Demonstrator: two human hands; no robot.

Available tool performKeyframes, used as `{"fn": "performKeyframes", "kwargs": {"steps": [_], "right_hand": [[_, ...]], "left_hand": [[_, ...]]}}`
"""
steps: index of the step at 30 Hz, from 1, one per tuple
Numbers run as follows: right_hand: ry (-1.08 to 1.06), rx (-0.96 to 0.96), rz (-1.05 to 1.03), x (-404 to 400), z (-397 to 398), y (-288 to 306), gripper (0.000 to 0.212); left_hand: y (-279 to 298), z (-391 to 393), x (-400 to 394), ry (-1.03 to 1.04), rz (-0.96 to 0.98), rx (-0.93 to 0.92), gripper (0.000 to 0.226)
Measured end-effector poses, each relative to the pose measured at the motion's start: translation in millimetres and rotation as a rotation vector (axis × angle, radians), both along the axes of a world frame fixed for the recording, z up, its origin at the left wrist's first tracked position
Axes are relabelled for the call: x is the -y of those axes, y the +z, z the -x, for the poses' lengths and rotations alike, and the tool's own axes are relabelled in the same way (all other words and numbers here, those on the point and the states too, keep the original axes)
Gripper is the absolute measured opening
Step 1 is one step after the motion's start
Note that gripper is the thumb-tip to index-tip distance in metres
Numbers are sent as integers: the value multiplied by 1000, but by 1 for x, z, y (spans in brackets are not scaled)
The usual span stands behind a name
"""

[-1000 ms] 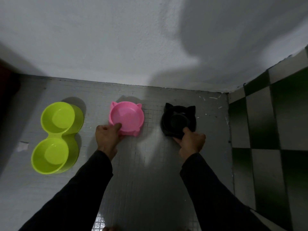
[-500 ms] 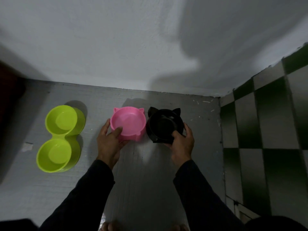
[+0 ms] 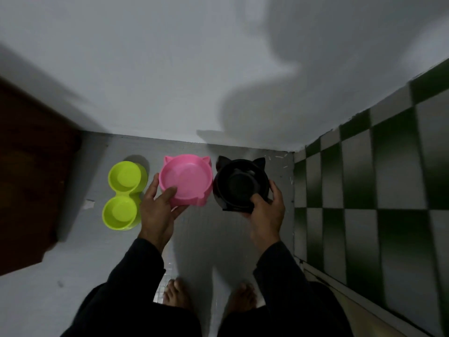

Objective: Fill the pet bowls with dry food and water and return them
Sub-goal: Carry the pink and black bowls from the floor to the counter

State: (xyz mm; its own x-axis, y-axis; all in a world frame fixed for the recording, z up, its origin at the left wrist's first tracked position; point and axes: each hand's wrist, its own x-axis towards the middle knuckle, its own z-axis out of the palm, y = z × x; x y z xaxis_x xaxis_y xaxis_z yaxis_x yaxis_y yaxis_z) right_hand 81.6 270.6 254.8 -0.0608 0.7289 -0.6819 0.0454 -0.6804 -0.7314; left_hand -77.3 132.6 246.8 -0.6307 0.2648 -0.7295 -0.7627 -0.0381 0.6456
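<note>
My left hand (image 3: 158, 207) grips a pink cat-eared bowl (image 3: 188, 176) at its near left rim, thumb inside, and holds it above the floor. In my right hand (image 3: 266, 210) is a black cat-eared bowl (image 3: 239, 181), gripped at its near right edge with the thumb over the rim. The two bowls sit side by side and almost touch. Both look empty. A lime green double bowl (image 3: 124, 194) lies on the grey floor to the left of my left hand, with both of its cups empty.
A white wall rises just behind the bowls. A dark brown wooden piece (image 3: 31, 181) stands at the left. Green and white checkered tiles (image 3: 379, 186) cover the right wall. My bare feet (image 3: 177, 295) stand on the grey floor below.
Both hands have lifted the pink and black bowls off the floor and brought them close together. The view has risen, so my feet now show.
</note>
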Motion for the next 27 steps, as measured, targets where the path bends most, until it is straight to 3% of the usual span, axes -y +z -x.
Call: {"fn": "performKeyframes", "kwargs": {"steps": [14,19,27], "right_hand": [[-65,-134,8,13,-34,333,70],[-61,-172,-34,15,-47,426,70],[-67,-284,-129,15,-61,527,67]], "left_hand": [[328,-35,6,-39,-23,-90,60],[412,-44,8,-46,-89,-107,61],[518,-57,2,-28,-199,-209,64]]}}
